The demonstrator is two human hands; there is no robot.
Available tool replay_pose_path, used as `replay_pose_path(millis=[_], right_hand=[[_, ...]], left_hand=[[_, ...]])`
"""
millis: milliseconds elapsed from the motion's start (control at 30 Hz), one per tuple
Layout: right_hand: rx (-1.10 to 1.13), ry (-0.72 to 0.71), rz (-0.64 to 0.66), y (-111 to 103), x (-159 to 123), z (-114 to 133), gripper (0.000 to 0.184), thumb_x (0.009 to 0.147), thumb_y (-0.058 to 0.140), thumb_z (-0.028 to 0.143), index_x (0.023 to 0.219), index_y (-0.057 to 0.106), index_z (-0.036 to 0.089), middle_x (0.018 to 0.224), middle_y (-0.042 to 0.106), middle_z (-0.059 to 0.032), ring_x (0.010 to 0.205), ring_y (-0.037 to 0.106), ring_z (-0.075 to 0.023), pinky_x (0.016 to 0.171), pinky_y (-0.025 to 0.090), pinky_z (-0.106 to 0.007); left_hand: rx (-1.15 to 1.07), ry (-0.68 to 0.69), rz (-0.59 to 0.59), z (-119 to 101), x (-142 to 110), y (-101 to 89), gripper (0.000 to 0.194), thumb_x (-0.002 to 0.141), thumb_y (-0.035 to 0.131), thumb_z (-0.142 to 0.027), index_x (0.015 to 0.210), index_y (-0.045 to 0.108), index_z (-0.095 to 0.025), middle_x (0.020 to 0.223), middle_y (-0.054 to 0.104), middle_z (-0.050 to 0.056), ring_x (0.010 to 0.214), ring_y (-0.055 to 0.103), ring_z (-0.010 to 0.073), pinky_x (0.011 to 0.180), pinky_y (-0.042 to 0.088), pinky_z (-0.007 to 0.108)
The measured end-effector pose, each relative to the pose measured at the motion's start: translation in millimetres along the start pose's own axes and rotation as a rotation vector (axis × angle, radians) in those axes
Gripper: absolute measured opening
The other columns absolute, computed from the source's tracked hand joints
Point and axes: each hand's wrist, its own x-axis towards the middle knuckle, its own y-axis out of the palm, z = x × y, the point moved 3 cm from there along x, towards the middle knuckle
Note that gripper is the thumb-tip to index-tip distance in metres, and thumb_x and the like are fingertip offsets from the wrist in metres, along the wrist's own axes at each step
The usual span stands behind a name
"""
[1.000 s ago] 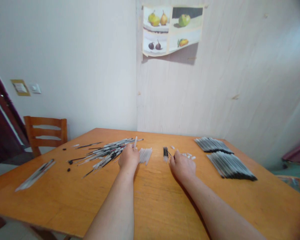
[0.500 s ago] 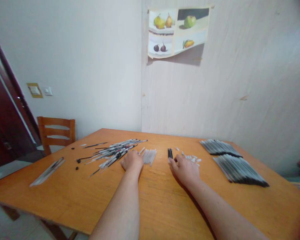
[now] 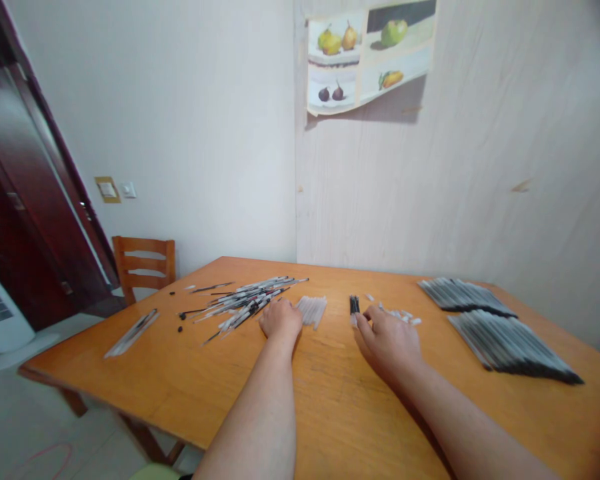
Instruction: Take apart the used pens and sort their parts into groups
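Worktop [image 3: 330,393]: wooden
Left hand [image 3: 281,320]: beside white tubes [image 3: 314,310]
Right hand [image 3: 391,339]: by black rods [image 3: 355,306]
Fingers [image 3: 372,315]: curled; I can't tell opening or hold

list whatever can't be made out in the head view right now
Left hand, head view: fingertips, hidden by the hand itself.
Right hand, head view: exact fingertip contact, too small.
Loose stick pile, head view: exact count, sticks overlap.
White appliance, head view: its full shape, cut by left edge.
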Motion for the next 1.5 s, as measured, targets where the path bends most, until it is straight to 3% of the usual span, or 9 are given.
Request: replay_pose_path(millis=[300,533,667,967,1133,1300,1500], right_hand=[[0.039,-0.135,-0.017,1.7,-6.7,13.8,0.033,0.096,0.040,0.042,0.079,0.061,0.023,0.075,0.070,-0.0046,0.066,0.061,-0.0182,0.056,0.020,-0.030],[0.125,-0.288,0.011,8.6,-16.5,24.9,0.030,0.096,0.042,0.039,0.080,0.061,0.022,0.077,0.071,-0.0023,0.066,0.062,-0.0165,0.057,0.021,-0.029],[0.150,-0.350,0.033,9.4,-20.7,29.5,0.031,0.097,0.041,0.039,0.079,0.060,0.022,0.073,0.069,-0.0026,0.064,0.062,-0.0162,0.056,0.021,-0.029],[0.140,-0.389,0.110,14.1,-23.0,32.3,0.034,0.097,0.038,0.041,0.078,0.058,0.022,0.072,0.068,-0.0030,0.066,0.063,-0.0186,0.057,0.024,-0.028],[0.171,-0.378,0.135,16.1,-23.8,31.5,0.035,0.097,0.038,0.043,0.077,0.058,0.023,0.070,0.067,-0.0024,0.065,0.062,-0.0191,0.057,0.026,-0.028],[0.222,-0.370,0.162,17.9,-24.2,30.3,0.036,0.097,0.038,0.044,0.075,0.057,0.023,0.071,0.067,-0.0022,0.066,0.062,-0.0184,0.059,0.029,-0.028],[0.235,-0.356,0.197,19.9,-24.1,29.1,0.038,0.097,0.037,0.046,0.074,0.055,0.023,0.071,0.066,-0.0016,0.068,0.062,-0.0188,0.061,0.032,-0.029]], left_hand=[[-0.016,0.045,-0.057,-7.5,-2.8,-4.4,0.008,0.072,0.068,-0.030,0.068,0.067,-0.023,0.104,0.067,0.017,0.120,0.050,0.0407,0.100,0.032,0.057],[0.261,0.012,-0.033,-10.3,2.5,-10.6,0.018,0.079,0.060,-0.034,0.090,0.074,-0.028,0.109,0.069,0.013,0.111,0.058,0.0357,0.091,0.041,0.050],[0.406,0.042,-0.069,-1.6,11.8,-31.4,0.027,0.085,0.052,-0.033,0.101,0.073,-0.031,0.111,0.070,0.010,0.108,0.059,0.0324,0.087,0.044,0.046],[0.550,0.057,-0.161,45.3,48.0,-89.1,0.030,0.086,0.046,-0.030,0.101,0.072,-0.031,0.112,0.069,0.009,0.109,0.058,0.0320,0.086,0.044,0.047],[0.570,0.009,-0.171,60.5,70.7,-111.7,0.034,0.086,0.044,-0.028,0.104,0.072,-0.033,0.113,0.069,0.008,0.106,0.059,0.0331,0.082,0.045,0.047],[0.650,0.027,-0.100,66.6,91.4,-114.1,0.034,0.085,0.044,-0.027,0.103,0.072,-0.033,0.114,0.070,0.007,0.106,0.060,0.0313,0.080,0.046,0.043],[0.718,0.118,-0.027,64.0,111.1,-101.0,0.034,0.084,0.044,-0.025,0.100,0.073,-0.033,0.110,0.071,0.007,0.105,0.060,0.0303,0.081,0.045,0.042]])
